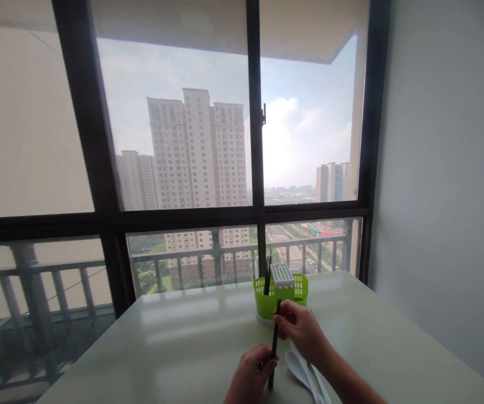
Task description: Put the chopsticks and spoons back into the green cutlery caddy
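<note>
Two hands work at the near edge of a pale table (191,336) pushed up against a big dark-framed window (250,140), so daylight falls straight onto the top. Everything else is best placed from the green caddy (267,303), a slotted plastic cutlery holder standing on the table toward the window side. A white slatted insert (282,275) sits in its top, and a few dark sticks (268,275) stand upright in its left part, ends up, probably so they drain and stay easy to pick.

Just in front of the caddy, the right hand (303,331) is curled, its fingertips pinching the top end of a black chopstick (274,342). Nearer than that and slightly left, the left hand (251,373) is closed loosely round the lower part of the same stick. Gripped at both ends, it stands nearly upright and steady, its lower tip at or just above the table.

White spoons (303,367) lie flat on the table in front of the caddy, under the right wrist, within easy reach.
</note>
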`<action>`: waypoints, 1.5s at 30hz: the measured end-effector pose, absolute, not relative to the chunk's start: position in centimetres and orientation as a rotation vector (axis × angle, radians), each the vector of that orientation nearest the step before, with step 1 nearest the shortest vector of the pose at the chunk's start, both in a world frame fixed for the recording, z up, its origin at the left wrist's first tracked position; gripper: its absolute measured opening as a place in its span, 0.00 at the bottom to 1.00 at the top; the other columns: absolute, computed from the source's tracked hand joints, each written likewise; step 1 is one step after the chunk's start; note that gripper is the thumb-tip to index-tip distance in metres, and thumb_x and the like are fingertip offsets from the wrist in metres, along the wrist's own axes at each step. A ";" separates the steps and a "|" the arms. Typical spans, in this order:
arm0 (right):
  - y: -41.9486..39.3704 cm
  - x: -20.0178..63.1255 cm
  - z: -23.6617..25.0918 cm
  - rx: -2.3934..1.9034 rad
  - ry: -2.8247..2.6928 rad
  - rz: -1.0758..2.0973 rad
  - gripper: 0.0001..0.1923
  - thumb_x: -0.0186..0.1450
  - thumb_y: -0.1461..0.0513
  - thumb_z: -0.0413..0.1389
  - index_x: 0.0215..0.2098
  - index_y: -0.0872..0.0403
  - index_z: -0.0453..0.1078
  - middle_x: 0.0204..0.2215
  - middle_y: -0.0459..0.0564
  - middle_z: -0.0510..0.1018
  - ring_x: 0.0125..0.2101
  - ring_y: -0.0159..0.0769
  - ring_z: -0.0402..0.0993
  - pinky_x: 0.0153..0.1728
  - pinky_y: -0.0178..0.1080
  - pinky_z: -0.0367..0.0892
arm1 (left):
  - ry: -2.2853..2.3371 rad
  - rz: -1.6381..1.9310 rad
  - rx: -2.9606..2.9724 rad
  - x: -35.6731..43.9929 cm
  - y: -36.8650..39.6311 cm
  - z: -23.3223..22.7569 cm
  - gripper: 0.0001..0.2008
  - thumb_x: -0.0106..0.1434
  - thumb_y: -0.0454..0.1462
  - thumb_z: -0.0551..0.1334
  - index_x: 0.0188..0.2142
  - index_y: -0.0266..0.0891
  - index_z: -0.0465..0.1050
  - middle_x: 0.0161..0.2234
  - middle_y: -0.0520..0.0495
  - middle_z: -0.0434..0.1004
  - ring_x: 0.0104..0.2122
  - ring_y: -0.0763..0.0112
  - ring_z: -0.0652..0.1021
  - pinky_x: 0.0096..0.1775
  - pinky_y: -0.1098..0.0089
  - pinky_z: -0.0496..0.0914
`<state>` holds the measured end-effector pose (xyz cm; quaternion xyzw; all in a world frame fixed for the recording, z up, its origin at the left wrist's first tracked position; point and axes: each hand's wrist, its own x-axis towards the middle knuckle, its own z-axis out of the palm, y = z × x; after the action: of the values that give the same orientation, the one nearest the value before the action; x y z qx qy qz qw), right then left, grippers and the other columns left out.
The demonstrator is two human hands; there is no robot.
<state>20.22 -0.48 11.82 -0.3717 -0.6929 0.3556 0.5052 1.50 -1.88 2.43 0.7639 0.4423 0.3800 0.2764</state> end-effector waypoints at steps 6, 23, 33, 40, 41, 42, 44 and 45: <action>0.6 19.8 14.5 -0.938 -1.617 0.887 0.13 0.63 0.52 0.61 0.32 0.53 0.71 0.23 0.44 0.78 0.22 0.36 0.77 0.24 0.35 0.72 | 1.201 1.031 2.047 1.7 -1.6 2.0 0.09 0.65 0.37 0.59 0.33 0.42 0.78 0.32 0.49 0.79 0.34 0.66 0.76 0.39 0.72 0.67; 13.5 17.1 24.0 -1.073 -1.568 0.391 0.10 0.69 0.57 0.57 0.37 0.55 0.76 0.32 0.50 0.83 0.27 0.34 0.80 0.28 0.32 0.74 | 1.401 1.421 1.774 1.3 -0.6 0.2 0.17 0.72 0.49 0.52 0.43 0.41 0.73 0.42 0.44 0.76 0.39 0.62 0.76 0.47 0.61 0.71; 18.1 15.8 19.2 -1.459 -1.668 0.418 0.06 0.65 0.63 0.61 0.30 0.56 0.79 0.31 0.54 0.83 0.31 0.36 0.78 0.33 0.34 0.70 | 1.440 1.368 1.805 1.4 -0.8 0.6 0.15 0.73 0.46 0.52 0.41 0.41 0.72 0.42 0.44 0.75 0.38 0.64 0.76 0.46 0.64 0.68; 18.0 16.6 19.4 -1.450 -1.633 0.249 0.10 0.69 0.61 0.57 0.41 0.57 0.79 0.43 0.59 0.83 0.42 0.42 0.77 0.42 0.39 0.70 | 1.457 1.367 1.789 1.6 -0.9 0.8 0.16 0.73 0.47 0.51 0.40 0.42 0.72 0.42 0.45 0.75 0.37 0.64 0.76 0.45 0.65 0.68; 17.8 17.0 19.6 -1.428 -1.614 0.213 0.12 0.71 0.61 0.54 0.43 0.57 0.79 0.45 0.60 0.82 0.44 0.43 0.77 0.44 0.39 0.69 | 1.459 1.370 1.786 1.6 -1.0 0.8 0.16 0.72 0.47 0.51 0.40 0.42 0.72 0.42 0.45 0.75 0.37 0.64 0.76 0.45 0.65 0.68; 17.4 17.5 19.8 -1.405 -1.595 0.182 0.14 0.72 0.61 0.51 0.45 0.58 0.78 0.46 0.60 0.81 0.46 0.43 0.76 0.44 0.39 0.69 | 1.463 1.374 1.784 1.6 -1.1 0.9 0.16 0.72 0.47 0.51 0.40 0.42 0.72 0.41 0.45 0.75 0.37 0.64 0.76 0.45 0.65 0.68; 16.5 18.8 20.3 -1.362 -1.560 0.134 0.17 0.73 0.62 0.47 0.47 0.58 0.77 0.46 0.60 0.81 0.45 0.42 0.76 0.43 0.39 0.69 | 1.470 1.379 1.782 1.7 -1.2 0.9 0.16 0.72 0.47 0.51 0.39 0.42 0.73 0.41 0.45 0.75 0.37 0.64 0.76 0.45 0.65 0.68; 15.9 19.6 20.4 -1.343 -1.544 0.114 0.18 0.73 0.61 0.46 0.47 0.59 0.76 0.46 0.61 0.81 0.44 0.42 0.76 0.42 0.38 0.68 | 1.472 1.381 1.783 1.6 -1.2 1.0 0.16 0.72 0.47 0.51 0.40 0.42 0.73 0.41 0.45 0.75 0.37 0.64 0.76 0.45 0.65 0.68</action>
<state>19.58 15.94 20.39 -0.5600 -0.6439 0.0477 0.5191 1.65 -1.25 0.96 0.6456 0.5328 0.4999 0.2224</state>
